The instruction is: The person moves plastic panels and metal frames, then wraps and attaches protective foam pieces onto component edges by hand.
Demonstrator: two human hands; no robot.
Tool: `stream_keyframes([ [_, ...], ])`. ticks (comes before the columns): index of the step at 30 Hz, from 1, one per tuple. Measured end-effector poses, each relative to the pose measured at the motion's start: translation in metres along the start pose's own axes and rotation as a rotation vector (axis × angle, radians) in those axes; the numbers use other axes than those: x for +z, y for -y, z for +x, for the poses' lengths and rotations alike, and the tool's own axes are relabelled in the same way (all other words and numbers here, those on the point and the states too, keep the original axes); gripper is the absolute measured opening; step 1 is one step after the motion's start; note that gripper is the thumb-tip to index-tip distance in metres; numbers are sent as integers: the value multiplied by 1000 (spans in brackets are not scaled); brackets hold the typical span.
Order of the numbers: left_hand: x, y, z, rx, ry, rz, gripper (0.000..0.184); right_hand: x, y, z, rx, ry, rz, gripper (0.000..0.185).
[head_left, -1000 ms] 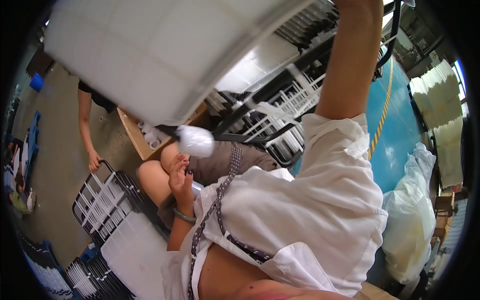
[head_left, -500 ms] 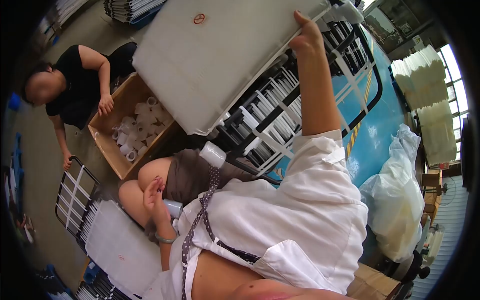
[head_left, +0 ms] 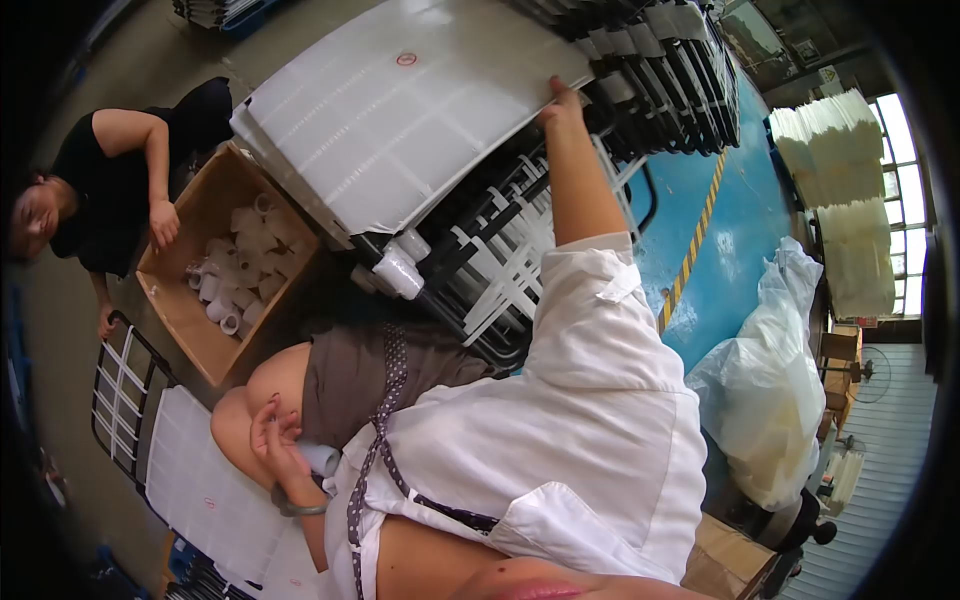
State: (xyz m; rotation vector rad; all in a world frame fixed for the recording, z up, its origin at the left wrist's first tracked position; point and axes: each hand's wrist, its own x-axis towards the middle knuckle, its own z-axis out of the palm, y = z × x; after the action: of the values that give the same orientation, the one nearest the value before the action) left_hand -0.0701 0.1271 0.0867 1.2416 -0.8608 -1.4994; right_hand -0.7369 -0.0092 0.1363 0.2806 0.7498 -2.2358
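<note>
At the right edge of a large white panel point(head_left: 420, 110) is my right hand point(head_left: 562, 103), closed on the rim with part of the fingers hidden. The panel has a small red mark and rests over black tube frames with white straps point(head_left: 510, 250). Clear-wrapped white rolls point(head_left: 398, 275) sit at the panel's lower corner. Near my bare knee, my left hand point(head_left: 278, 440) is raised, its fingers apart and loosely bent. Beside its palm lies a whitish roll point(head_left: 322, 460); the hand does not visibly grip it.
A wooden box point(head_left: 200, 335) of white plastic rings point(head_left: 240, 270) stands at left. Behind it crouches a person in black point(head_left: 110, 170), one hand on the box, the other at a black frame point(head_left: 120, 400). More frames point(head_left: 660, 80) stand upper right; a plastic bag point(head_left: 765, 400) is right.
My view has shifted. My right hand, still at the panel's edge, appears lower and farther left. More strap frames show beyond it, and straps show through the panel. My left hand stays near the knee.
</note>
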Motion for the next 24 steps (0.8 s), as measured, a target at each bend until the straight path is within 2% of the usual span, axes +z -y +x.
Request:
stream_keyframes([
  [1,-1,0,-1,2,2,2,20,-12,-8,8,-35,-28,9,32],
  [2,-7,0,0,-5,4,10,20,-11,-24,-5,-136,-38,-253,41],
  [3,-7,-1,-1,-3,9,15,19,1,-25,-20,-106,-343,-527,50],
  [6,1,-12,-7,-53,-30,32,18,0,-29,-43,-426,-253,-846,54],
  [10,17,-51,0,-107,253,390,18,-33,-36,-110,-834,28,-1213,51],
  [11,27,-59,5,54,332,471,19,-51,-39,-126,-935,119,-1338,50],
  [13,49,-65,21,379,490,626,20,-87,-41,-155,-1276,111,-1698,48],
  [14,64,-65,29,279,498,534,21,-101,-39,-172,-1405,31,-1963,48],
  [15,79,-64,38,170,506,444,23,-107,-37,-187,-1418,0,-2053,45],
  [17,117,-54,67,208,560,533,24,-121,-38,-194,-1123,-189,-2178,43],
  [19,152,-37,96,153,596,422,28,-116,-45,-198,-809,-230,-2293,47],
  [20,166,-25,112,121,621,465,30,-113,-49,-199,-652,-256,-2333,51],
  [21,177,-15,125,92,650,515,34,-114,-57,-196,-642,-253,-2294,54],
  [23,193,0,143,-179,662,198,24,-118,-74,-182,-633,-250,-2206,60],
  [24,197,5,148,-315,662,35,19,-120,-76,-176,-579,-227,-2004,53],
])
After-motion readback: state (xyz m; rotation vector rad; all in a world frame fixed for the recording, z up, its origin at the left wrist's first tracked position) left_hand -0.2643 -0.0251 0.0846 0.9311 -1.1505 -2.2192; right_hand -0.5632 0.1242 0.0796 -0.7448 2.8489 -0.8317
